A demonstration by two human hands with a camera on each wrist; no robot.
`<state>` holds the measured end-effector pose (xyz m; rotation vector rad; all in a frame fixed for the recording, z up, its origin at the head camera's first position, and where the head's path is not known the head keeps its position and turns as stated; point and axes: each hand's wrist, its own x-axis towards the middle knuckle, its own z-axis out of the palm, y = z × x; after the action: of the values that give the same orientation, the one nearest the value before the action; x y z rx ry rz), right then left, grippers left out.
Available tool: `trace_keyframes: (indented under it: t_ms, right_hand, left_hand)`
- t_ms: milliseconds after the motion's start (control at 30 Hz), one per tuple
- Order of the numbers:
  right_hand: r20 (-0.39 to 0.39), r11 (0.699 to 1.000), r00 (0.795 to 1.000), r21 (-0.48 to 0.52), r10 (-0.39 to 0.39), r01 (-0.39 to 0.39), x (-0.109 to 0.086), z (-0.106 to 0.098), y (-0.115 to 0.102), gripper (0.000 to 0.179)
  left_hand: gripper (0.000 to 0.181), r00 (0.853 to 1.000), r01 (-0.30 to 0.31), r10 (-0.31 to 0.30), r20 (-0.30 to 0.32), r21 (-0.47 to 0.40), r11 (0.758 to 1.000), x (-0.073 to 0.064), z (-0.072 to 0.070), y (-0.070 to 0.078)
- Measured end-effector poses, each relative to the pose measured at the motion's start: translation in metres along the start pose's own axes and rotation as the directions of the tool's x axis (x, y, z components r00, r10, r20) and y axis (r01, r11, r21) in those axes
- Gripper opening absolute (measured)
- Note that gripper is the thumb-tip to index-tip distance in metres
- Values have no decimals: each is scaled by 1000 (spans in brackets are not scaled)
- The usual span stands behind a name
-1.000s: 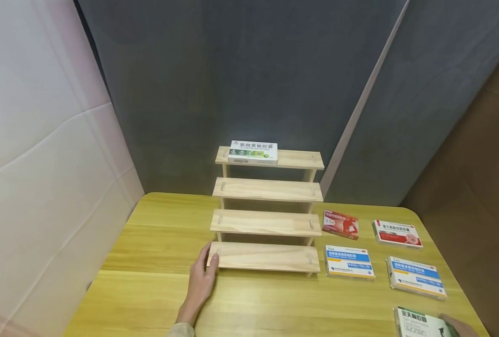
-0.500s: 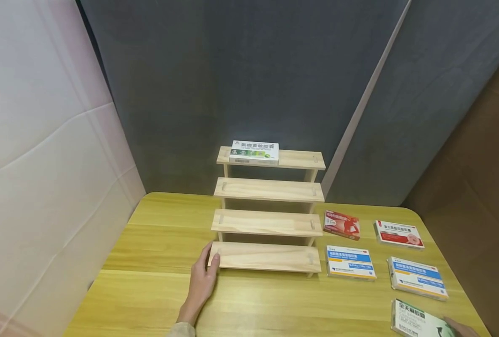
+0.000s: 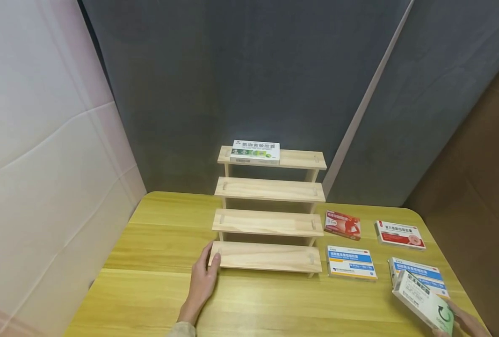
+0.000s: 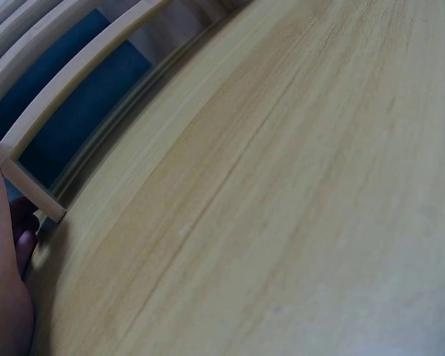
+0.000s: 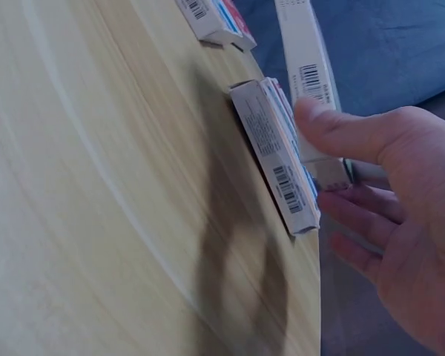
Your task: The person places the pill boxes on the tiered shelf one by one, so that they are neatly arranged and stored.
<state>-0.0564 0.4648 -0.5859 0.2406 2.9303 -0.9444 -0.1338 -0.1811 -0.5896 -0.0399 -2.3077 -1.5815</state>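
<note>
My left hand (image 3: 203,276) grips the left end of the lowest step of a four-tier wooden display rack (image 3: 266,256), thumb on top; the left wrist view shows its fingers curled beneath the board. At the lower right, my right hand (image 3: 464,320) pinches a white and green medicine box (image 3: 423,302) by its near end. That box is tilted and raised off the table, partly covering a blue and white medicine box (image 3: 417,271) behind it. In the right wrist view the thumb presses the held box's barcoded side (image 5: 311,74). Another white and green medicine box (image 3: 255,152) lies on the top tier, left of centre.
Right of the rack lie a red medicine box (image 3: 342,224), a second blue and white box (image 3: 351,263) and a red and white box (image 3: 400,234). A grey curtain (image 3: 232,70) hangs behind the wooden table (image 3: 148,252); a pale cloth is at left, a brown one at right.
My right hand has lifted the white and green medicine box from the table and moved it forward, tilting it. My left hand keeps its grip on the rack.
</note>
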Motion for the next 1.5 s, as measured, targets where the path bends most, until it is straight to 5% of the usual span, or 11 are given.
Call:
trace_keyframes:
  t_ms: [100, 200, 433, 567, 700, 1000, 1167, 1500]
  right_hand:
    - [-84, 980, 977, 69, 194, -188, -9, 5, -16, 111]
    - [-78, 939, 942, 141, 326, -313, -8, 4, -26, 115]
    - [-160, 925, 915, 161, 369, -345, 0, -3, -53, 109]
    - [-260, 921, 904, 286, 340, -264, -2, -7, -78, 94]
    - [-363, 915, 899, 394, 244, -89, -3, -9, -97, 75]
    - [-400, 839, 890, 543, 218, 38, 8, -12, -117, 70]
    - [-406, 863, 889, 505, 212, 25, 17, -15, -126, 67]
    - [-369, 907, 923, 418, 111, 58, 32, -22, -143, 66]
  left_hand:
    - [46, 1000, 3, -3, 2, -8, 1000, 0, 0, 1]
    - [46, 1000, 4, -4, 2, -9, 1000, -1, -1, 2]
    - [46, 1000, -16, 16, -7, 9, 1000, 1, 0, -1]
    - [46, 1000, -13, 13, -5, -13, 1000, 1, 1, -1]
    - [46, 1000, -6, 6, -6, -12, 1000, 0, 1, -1]
    - [47, 1000, 0, 0, -3, -10, 1000, -1, 1, -2]
    - [47, 1000, 1, -1, 3, 2, 1000, 0, 1, -3]
    - [48, 1000, 11, -11, 13, 0, 1000, 0, 1, -3]
